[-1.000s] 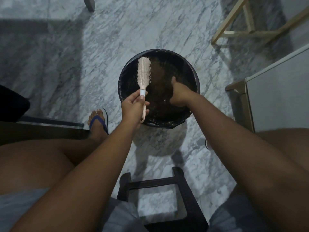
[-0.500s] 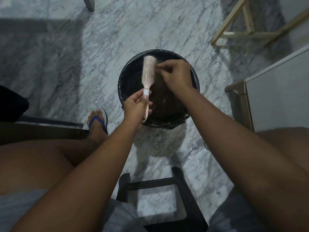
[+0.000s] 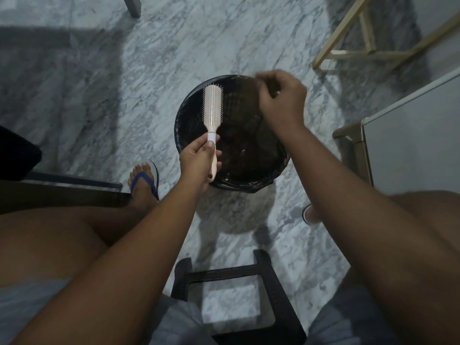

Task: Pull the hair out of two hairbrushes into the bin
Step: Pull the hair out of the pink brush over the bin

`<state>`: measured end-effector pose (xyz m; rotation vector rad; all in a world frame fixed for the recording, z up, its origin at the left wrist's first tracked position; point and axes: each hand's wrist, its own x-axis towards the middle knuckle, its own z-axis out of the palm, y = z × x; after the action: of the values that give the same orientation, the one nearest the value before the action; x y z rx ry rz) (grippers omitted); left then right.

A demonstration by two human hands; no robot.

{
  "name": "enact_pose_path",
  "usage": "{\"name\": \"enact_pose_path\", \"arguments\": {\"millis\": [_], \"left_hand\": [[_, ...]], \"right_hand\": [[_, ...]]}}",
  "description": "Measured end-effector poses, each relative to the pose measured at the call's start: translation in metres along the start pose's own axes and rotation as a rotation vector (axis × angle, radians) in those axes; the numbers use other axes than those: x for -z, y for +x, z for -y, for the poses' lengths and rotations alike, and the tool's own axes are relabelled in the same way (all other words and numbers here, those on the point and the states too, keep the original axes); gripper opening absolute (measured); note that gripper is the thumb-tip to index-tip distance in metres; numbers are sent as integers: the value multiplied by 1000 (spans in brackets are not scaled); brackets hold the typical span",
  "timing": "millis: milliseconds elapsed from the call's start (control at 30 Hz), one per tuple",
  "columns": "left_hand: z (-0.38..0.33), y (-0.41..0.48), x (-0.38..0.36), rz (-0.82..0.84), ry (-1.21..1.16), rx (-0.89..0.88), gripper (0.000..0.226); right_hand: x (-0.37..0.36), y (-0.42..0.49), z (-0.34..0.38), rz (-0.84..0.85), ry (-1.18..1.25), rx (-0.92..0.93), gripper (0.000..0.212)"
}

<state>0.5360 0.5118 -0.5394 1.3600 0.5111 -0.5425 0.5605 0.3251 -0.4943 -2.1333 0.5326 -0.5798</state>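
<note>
Brush (image 3: pixel 212 105): over the bin (image 3: pixel 183 118), bristles facing me.
Left hand (image 3: pixel 199 159): I see it wrapped round the brush handle.
Right hand (image 3: pixel 281 98): curled above the bin's far rim; blurred, so I cannot tell what it pinches.

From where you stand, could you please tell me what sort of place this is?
Most likely a room in a home: a marble-patterned floor, a black lined bin standing on it, a dark stool between the seated person's knees, and a blue flip-flop on one foot.
</note>
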Motion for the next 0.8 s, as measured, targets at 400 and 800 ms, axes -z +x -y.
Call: {"name": "enact_pose_path", "arguments": {"millis": [400,800], "left_hand": [[-2,-5,-8,49,83,-38,29],[12,-4,-12,62,154,-93,33]], "right_hand": [[-22,-20,1,399,-65,-138,81],[-37,-9,9,399,-262,-125,18]]}}
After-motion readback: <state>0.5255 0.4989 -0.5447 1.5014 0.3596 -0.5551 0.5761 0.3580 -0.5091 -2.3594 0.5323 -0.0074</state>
